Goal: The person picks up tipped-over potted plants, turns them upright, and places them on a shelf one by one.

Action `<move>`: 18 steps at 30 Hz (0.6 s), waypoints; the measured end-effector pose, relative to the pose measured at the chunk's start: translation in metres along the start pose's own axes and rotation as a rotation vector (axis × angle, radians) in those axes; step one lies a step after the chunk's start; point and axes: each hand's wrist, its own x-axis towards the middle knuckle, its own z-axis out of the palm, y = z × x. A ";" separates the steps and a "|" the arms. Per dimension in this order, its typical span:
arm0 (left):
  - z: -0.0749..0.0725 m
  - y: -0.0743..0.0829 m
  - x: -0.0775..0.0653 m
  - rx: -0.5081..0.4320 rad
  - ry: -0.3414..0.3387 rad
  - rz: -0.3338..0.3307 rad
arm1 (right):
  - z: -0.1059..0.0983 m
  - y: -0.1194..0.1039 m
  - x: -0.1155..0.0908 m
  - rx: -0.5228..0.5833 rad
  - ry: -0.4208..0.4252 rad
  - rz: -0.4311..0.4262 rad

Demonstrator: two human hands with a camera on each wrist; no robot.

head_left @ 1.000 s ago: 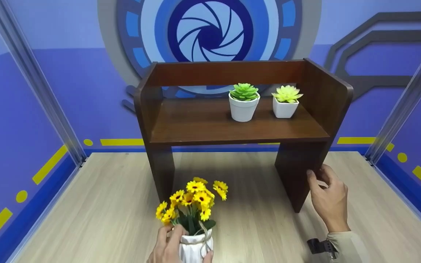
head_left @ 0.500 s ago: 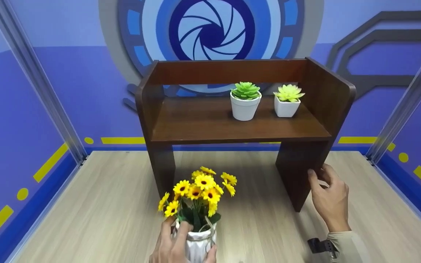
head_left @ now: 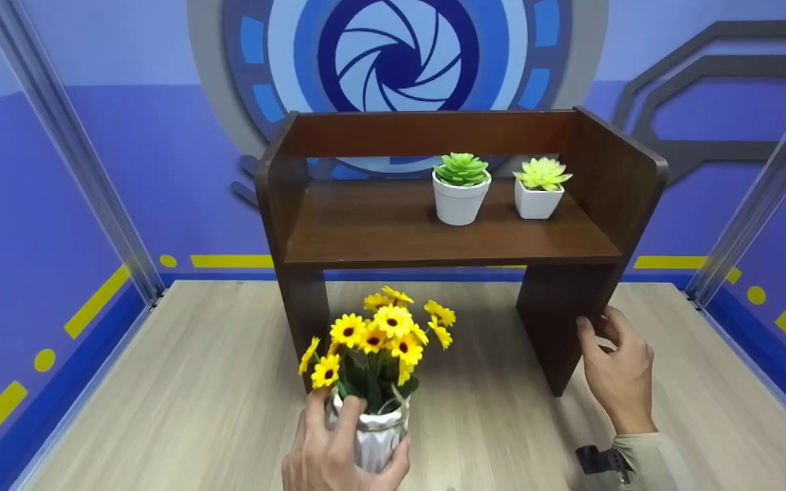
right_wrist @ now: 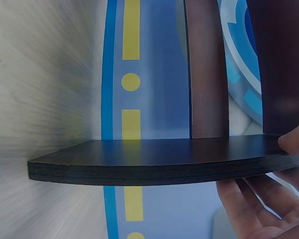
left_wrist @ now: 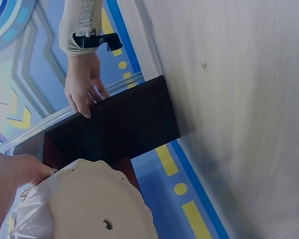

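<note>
My left hand (head_left: 338,447) grips a white ribbed flowerpot (head_left: 376,436) with twine round its neck and yellow artificial daisies (head_left: 393,327) in it. In the left wrist view the pot's flat underside (left_wrist: 104,199) shows, raised off the table. A dark brown two-tier shelf (head_left: 379,239) stands behind the flowers. My right hand (head_left: 618,368) holds the front edge of its right side panel (right_wrist: 149,172), thumb on the inner face and fingers on the outer. On the upper board sit a green succulent in a round white pot (head_left: 460,201) and a yellow-green succulent in a square white pot (head_left: 537,201).
The shelf stands on a pale wood-grain table (head_left: 195,395). Blue and purple printed walls (head_left: 161,157) with metal corner posts (head_left: 79,150) enclose the back and sides. A black wrist camera strap (head_left: 601,460) sits on the right sleeve.
The left hand has carried the flowerpot upward, forward and slightly right. The right hand keeps its hold on the side panel; the shelf and both succulents have stayed put.
</note>
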 end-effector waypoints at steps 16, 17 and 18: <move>-0.010 0.015 0.016 -0.031 -0.006 -0.032 | 0.000 0.000 -0.001 0.007 -0.002 -0.005; -0.010 0.015 0.018 -0.035 0.004 -0.028 | 0.000 0.001 -0.001 0.009 -0.001 -0.005; -0.011 0.015 0.019 -0.040 0.015 -0.023 | 0.000 0.001 -0.001 0.009 -0.001 -0.006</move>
